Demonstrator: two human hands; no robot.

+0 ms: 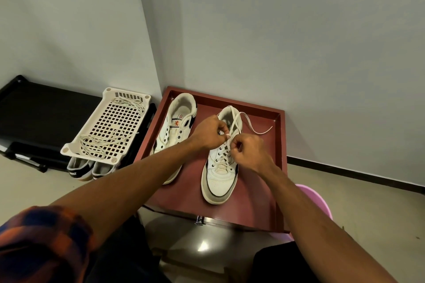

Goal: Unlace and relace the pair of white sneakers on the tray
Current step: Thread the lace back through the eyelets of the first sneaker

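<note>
View from above of a dark red tray (257,200) set in the corner of a room against pale grey walls. Two white sneakers with black trim lie on it, toes pointing near.

The left sneaker (177,126) has bare eyelets and no lace; the left forearm crosses over its toe end. The right sneaker (219,181) sits at the middle of the tray, with a white lace (250,127) criss-crossed through its lower eyelets.

Both hands meet over this shoe's upper eyelets. The left hand (208,132) has its grip pinched on the lace near the tongue. The right hand (250,151) has its grip curled around the lace just beside it. Strands of lace run up from the hands over the heel opening, and one loose end trails away to the right across the tray floor.

Left of the tray, a white perforated plastic basket (128,92) holds loose laces (101,145) and rests on a black rack (34,108). Another pair of shoes (80,170) shows beneath the basket. A plaid sleeve (41,236) covers the left upper arm. A purple stool (315,200) shows near the right.
</note>
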